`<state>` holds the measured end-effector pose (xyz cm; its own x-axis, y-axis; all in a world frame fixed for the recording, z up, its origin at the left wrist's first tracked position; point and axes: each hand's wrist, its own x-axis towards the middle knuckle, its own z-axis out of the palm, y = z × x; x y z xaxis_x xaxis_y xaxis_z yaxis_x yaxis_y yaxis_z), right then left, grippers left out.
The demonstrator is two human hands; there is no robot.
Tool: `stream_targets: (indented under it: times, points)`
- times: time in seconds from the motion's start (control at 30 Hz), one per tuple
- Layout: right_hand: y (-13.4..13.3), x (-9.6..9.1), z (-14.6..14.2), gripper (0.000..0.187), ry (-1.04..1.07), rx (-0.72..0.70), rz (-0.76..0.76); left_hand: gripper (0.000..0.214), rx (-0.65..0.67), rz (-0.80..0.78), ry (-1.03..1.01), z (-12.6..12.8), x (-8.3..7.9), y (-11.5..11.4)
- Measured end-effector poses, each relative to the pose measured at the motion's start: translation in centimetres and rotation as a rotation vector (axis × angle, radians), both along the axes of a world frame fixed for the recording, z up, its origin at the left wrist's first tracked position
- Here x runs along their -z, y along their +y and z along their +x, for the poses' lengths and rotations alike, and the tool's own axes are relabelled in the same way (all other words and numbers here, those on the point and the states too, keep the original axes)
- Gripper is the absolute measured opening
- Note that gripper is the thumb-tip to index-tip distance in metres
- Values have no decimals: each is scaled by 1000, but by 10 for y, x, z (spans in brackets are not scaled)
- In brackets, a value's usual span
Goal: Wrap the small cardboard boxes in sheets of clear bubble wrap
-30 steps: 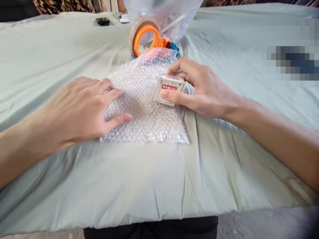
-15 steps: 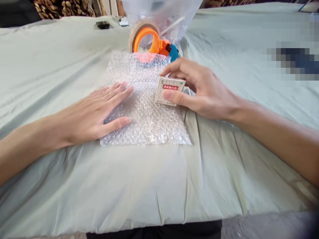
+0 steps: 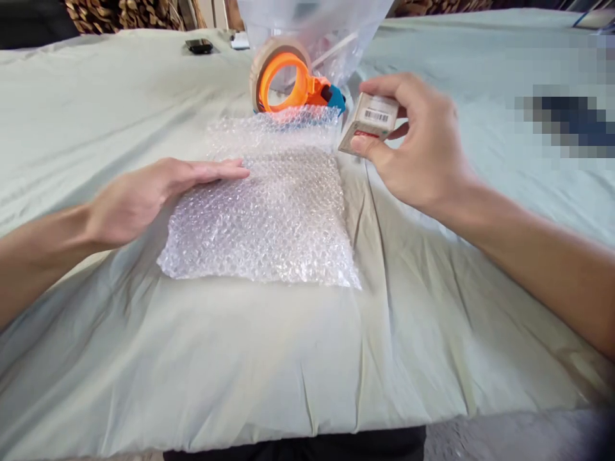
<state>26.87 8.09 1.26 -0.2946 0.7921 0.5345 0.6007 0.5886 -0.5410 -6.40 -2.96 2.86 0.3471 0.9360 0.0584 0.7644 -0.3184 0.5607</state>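
A sheet of clear bubble wrap (image 3: 273, 224) lies on the cloth-covered table in front of me. My left hand (image 3: 163, 192) is at the sheet's left side, turned on edge, fingers stretched out over the wrap and holding nothing. In my right hand (image 3: 423, 141) is a small pale cardboard box (image 3: 369, 121), pinched between thumb and fingers. It is held tilted beyond the right edge of the wrap, with a barcode and part of a red label showing.
An orange and blue tape dispenser (image 3: 283, 80) with a tape roll stands just behind the wrap. Behind it is a translucent plastic bag (image 3: 327, 38). A small black object (image 3: 198, 46) lies at the back left on the green tablecloth (image 3: 250, 358).
My right hand has lifted the box up and to the right, off the wrap, and tilted it so the barcode shows. My left hand has rolled onto its edge; the wrap's lower left spreads further left.
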Motion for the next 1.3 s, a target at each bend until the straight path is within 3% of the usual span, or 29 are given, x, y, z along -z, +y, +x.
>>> stream_targets:
  times: [0.1,0.17,0.23,0.33,0.43,0.5,0.63,0.77,1.0,1.17,1.3]
  points:
    - [-3,-5,4,50,-70,201,27,51,-84,186,132,3,2,0]
    - [-9,-9,5,46,-71,225,52,50,-38,336,265,3,7,0]
    - [-17,-13,4,40,-26,119,117,51,27,390,330,3,12,0]
    - [-30,-15,1,29,26,-162,189,50,32,408,327,4,15,-1]
    - [-35,-9,-4,25,-64,-415,94,51,45,423,327,3,14,-1]
    - [-33,-3,-6,34,-173,-482,18,51,81,402,327,3,14,-1]
    - [-24,7,-5,46,-304,-463,-14,53,92,352,308,6,12,-3]
    - [-16,7,0,39,-281,-402,28,53,59,363,332,14,11,-8]
    - [-14,8,-1,32,-296,-406,-60,60,9,321,297,10,17,-7]
    - [-14,8,-2,32,-331,-384,-37,49,63,323,333,7,18,-7]
    - [-15,7,-1,32,-367,-370,-11,53,52,343,344,14,15,-9]
